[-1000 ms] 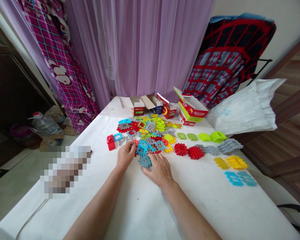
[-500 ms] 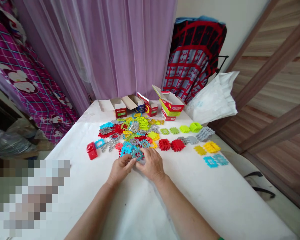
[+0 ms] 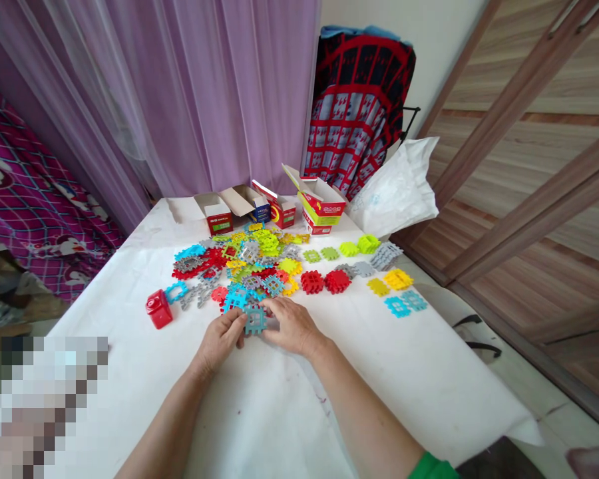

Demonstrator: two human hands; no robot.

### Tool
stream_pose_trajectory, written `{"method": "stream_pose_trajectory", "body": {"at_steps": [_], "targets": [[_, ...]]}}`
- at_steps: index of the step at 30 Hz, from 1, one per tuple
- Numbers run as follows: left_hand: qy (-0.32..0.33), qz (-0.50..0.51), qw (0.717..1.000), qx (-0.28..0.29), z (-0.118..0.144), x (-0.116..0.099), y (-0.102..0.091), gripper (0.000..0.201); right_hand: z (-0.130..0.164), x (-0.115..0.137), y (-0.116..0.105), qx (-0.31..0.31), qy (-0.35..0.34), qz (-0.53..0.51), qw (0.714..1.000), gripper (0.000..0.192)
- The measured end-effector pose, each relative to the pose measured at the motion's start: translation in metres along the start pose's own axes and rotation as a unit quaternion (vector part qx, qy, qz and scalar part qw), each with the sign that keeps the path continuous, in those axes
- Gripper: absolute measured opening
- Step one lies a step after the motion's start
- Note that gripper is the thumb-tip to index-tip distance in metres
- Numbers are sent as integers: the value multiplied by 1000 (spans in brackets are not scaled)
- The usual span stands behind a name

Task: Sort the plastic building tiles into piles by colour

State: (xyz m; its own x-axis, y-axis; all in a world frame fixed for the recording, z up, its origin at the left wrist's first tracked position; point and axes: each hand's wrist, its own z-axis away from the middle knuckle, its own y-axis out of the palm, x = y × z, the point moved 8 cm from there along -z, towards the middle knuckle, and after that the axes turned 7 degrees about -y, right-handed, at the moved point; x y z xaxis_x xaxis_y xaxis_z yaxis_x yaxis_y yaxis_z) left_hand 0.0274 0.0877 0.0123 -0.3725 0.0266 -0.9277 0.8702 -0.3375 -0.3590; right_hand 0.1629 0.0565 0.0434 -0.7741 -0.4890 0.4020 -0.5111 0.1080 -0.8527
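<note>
My left hand (image 3: 218, 340) pinches the left edge of a grey-blue plastic interlocking tile (image 3: 254, 322) with notched edges and a windowed middle. At the tile's right side, the thumb and fingers of my right hand (image 3: 294, 326) close on its edge. The tile is tilted up off the table, facing me. Just behind it lies a bright blue interlocking tile (image 3: 235, 297), at the front of a mixed heap of red, grey, green, yellow and blue tiles (image 3: 267, 243).
Sorted tiles lie to the right: red stacks (image 3: 337, 281), green tiles (image 3: 348, 249), grey stacks (image 3: 386, 255), yellow tiles (image 3: 398, 279) and blue tiles (image 3: 397, 307). A red block (image 3: 158, 309) stands at left. Opened boxes (image 3: 324, 206) and a white sack (image 3: 397, 189) are behind.
The view has turned right, so the table's things sit further left. Both hands keep the grey-blue tile, which is now tilted up more upright and closer to me, apart from the blue tile.
</note>
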Motion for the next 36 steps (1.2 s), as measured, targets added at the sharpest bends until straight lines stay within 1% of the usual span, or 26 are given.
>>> {"method": "stream_pose_trajectory", "body": {"at_steps": [2, 4, 7, 10, 12, 14, 16, 17, 19, 22, 25, 29, 32, 36], "targets": [[2, 3, 1000, 8, 0, -1, 2, 46, 2, -2, -4, -3, 14, -8, 1000, 41], [2, 17, 1000, 16, 0, -1, 4, 48, 10, -8, -12, -21, 42, -12, 999, 43], [6, 33, 999, 18, 1, -2, 4, 52, 36, -30, -33, -76, 108, -3, 991, 45], [17, 26, 999, 11, 1, -2, 3, 53, 85, -70, -67, -158, 188, 27, 969, 44], [24, 21, 999, 6, 1, -2, 3, 52, 127, -106, -97, -212, 257, 59, 941, 45], [26, 17, 1000, 1, 1, -3, 3, 53, 173, -144, -128, -245, 344, 97, 901, 48], [28, 13, 1000, -5, 1, -3, 3, 53, 213, -178, -157, -247, 420, 136, 863, 49], [29, 11, 999, -9, 1, -4, 2, 53, 228, -192, -169, -244, 444, 151, 849, 49], [31, 8, 999, -15, 1, -5, 1, 54, 247, -216, -185, -226, 468, 161, 839, 48], [32, 10, 999, -24, 1, -6, 0, 55, 258, -239, -191, -208, 480, 148, 839, 47], [34, 6, 999, -38, 1, -7, -1, 55, 259, -250, -185, -202, 483, 134, 841, 50], [35, 5, 998, -54, 3, -9, -2, 55, 260, -254, -175, -199, 483, 136, 842, 53], [37, 5, 998, -58, 4, -10, -3, 56, 260, -254, -174, -208, 470, 142, 846, 50], [37, -3, 998, -56, 3, -9, -3, 56, 260, -254, -174, -199, 472, 149, 846, 47]]}}
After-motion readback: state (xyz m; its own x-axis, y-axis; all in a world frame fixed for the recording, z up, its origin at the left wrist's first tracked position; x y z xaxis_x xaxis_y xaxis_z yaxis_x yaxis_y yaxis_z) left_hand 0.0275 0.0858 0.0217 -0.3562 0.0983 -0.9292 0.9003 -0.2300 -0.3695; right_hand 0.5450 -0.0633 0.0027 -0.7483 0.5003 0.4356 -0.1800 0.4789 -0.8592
